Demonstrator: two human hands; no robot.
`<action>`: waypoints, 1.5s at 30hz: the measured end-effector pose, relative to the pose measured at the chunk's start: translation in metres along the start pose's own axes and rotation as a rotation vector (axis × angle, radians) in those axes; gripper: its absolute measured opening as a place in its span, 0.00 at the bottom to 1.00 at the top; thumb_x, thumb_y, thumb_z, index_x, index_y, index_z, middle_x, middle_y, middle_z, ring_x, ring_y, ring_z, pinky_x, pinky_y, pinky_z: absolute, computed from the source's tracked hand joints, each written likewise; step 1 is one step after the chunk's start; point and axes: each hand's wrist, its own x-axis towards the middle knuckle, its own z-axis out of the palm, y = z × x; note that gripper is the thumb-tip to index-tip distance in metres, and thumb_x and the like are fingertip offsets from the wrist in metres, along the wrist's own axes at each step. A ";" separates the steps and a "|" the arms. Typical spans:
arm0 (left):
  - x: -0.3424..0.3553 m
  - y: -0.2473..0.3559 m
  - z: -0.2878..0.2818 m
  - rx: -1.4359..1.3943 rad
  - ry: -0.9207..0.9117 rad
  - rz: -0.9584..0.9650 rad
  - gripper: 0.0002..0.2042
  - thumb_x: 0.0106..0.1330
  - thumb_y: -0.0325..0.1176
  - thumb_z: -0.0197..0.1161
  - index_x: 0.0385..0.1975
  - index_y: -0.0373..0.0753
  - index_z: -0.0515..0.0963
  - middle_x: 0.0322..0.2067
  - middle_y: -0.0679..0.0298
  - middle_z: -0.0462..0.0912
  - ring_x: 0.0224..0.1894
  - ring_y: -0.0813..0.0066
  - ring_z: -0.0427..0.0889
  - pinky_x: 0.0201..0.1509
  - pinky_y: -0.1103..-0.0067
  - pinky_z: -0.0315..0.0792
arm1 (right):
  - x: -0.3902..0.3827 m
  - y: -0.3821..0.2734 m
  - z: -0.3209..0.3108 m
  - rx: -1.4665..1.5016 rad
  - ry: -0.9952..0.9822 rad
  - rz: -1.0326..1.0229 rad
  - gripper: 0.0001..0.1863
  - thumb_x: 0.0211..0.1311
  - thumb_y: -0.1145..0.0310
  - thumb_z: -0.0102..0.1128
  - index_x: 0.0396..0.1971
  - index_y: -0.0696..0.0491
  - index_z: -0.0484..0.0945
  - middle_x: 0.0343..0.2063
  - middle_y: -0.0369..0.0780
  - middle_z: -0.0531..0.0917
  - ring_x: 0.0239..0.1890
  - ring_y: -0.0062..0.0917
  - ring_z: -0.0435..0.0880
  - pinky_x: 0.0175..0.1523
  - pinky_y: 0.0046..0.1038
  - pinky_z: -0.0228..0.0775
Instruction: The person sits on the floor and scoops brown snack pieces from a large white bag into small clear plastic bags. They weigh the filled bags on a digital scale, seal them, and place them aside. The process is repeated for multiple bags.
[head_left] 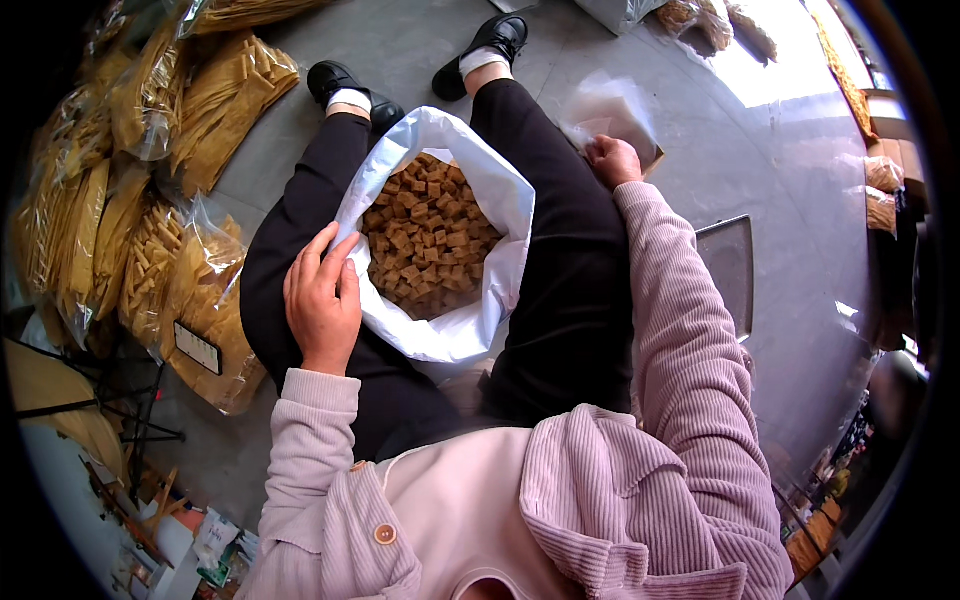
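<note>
Between my legs stands an open white sack [508, 260] full of small brown cubes [430, 230]. My left hand [325, 290] grips the sack's left rim, its fingertips curled lightly on the edge. My right hand [614, 157] is out beyond my right thigh [550, 290], its fingers closed on a translucent plastic bag [612, 105] with some light brown material at its lower edge.
Several clear bags of dried yellow strips [215, 120] lie piled at the left, with a phone [197, 347] on one and a black folding frame [150, 420] nearby. A metal tray [730, 280] is beside my right leg. More bags [700, 20] lie at the back.
</note>
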 end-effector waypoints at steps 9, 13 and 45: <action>0.004 0.001 0.002 -0.057 0.024 -0.003 0.12 0.62 0.26 0.59 0.44 0.44 0.82 0.52 0.67 0.79 0.54 0.65 0.76 0.58 0.70 0.67 | -0.032 -0.031 -0.027 -0.038 -0.006 0.176 0.22 0.53 0.45 0.65 0.25 0.52 0.77 0.32 0.46 0.83 0.41 0.40 0.82 0.46 0.38 0.71; 0.004 0.000 0.002 -0.100 0.043 0.004 0.12 0.62 0.25 0.59 0.43 0.43 0.82 0.51 0.66 0.79 0.53 0.65 0.77 0.57 0.71 0.68 | -0.038 -0.041 -0.038 -0.004 0.012 0.242 0.26 0.53 0.40 0.64 0.23 0.52 0.78 0.28 0.44 0.83 0.37 0.38 0.82 0.43 0.38 0.71; 0.009 0.009 0.008 -0.408 0.122 0.043 0.14 0.64 0.20 0.56 0.48 0.38 0.79 0.48 0.61 0.81 0.53 0.62 0.78 0.58 0.72 0.70 | -0.035 -0.021 -0.031 0.348 0.576 -0.012 0.14 0.67 0.65 0.59 0.23 0.57 0.76 0.18 0.33 0.79 0.21 0.13 0.72 0.29 0.19 0.65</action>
